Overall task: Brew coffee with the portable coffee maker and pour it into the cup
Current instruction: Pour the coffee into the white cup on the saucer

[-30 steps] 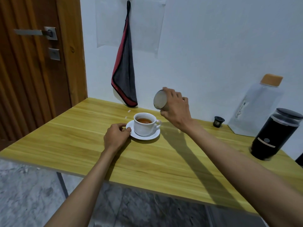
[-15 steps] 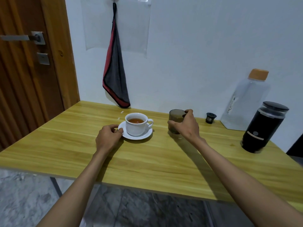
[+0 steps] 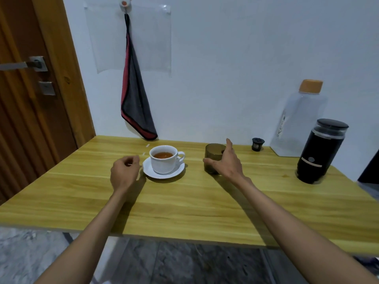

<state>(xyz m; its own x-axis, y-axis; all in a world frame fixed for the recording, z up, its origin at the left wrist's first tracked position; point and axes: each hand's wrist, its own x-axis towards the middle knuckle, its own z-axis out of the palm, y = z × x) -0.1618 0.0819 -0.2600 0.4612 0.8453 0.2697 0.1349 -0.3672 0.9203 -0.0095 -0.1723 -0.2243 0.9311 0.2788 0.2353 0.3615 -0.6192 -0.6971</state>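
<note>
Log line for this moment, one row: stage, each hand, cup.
stage: pour done | cup: holds brown liquid, on saucer | tumbler: upright on table | right hand: open beside tumbler | left hand: curled, off saucer

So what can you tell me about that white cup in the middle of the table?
The cup is white and glossy, likely ceramic, with a loop handle pointing right. It stands upright on a matching white saucer on the wooden table. It holds reddish-brown liquid, filled partway. Nothing else touches it: the left hand, loosely curled, is just left of the saucer, and the right hand is open by a smoky tumbler to the right.
</note>
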